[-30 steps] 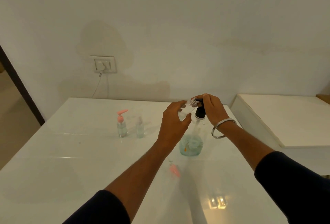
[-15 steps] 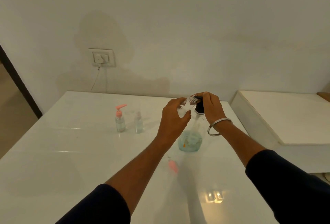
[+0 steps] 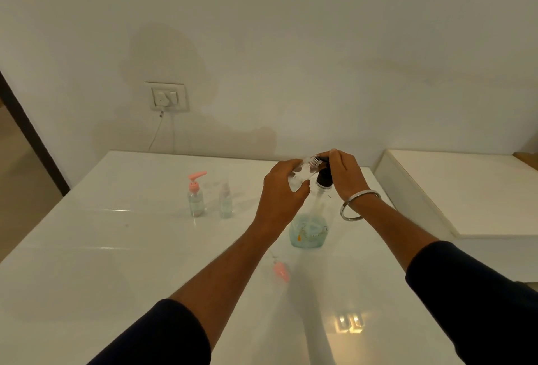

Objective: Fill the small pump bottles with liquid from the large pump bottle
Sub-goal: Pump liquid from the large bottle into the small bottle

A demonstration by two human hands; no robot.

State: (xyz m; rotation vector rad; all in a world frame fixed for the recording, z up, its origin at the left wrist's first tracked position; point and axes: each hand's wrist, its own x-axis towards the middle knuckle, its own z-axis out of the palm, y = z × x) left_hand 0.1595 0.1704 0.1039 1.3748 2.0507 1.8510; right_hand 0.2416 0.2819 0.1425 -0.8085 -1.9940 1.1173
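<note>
**Two small bottles look filled, a third is at the pump**

On the left of the white table [image 3: 87, 248] stands a small bottle with a pink pump [image 3: 195, 196]. It has pale blue liquid in it and its top is on, so it looks done. Just beside it, to the right, stands a second small bottle [image 3: 225, 203]. It also shows pale liquid and has a top on. I think that one is done too, but it is faint and hard to see well.

Next comes the left hand [image 3: 281, 198]. Its fingers and thumb are curled round a clear small bottle [image 3: 301, 174]. The bottle is held up in the air and tipped, with its open neck pointing at the black pump. I cannot see any liquid in it, so it seems empty or nearly so.

Below the arms, a loose pink pump top [image 3: 281, 271] lies on the table. It is probably the top for the held bottle, and it must go back on later.

The big bottle [image 3: 309, 232] stands on the table under the hands. Blue liquid fills only its bottom part. The right hand [image 3: 345, 174] sits over its black pump [image 3: 324, 179], with fingers bent round the pump head. I cannot tell if it is pressing down.

So what is left, I think, is to pump liquid into the held bottle, then put its pink top on. The neck is narrow, so liquid could miss it and spill.
</note>
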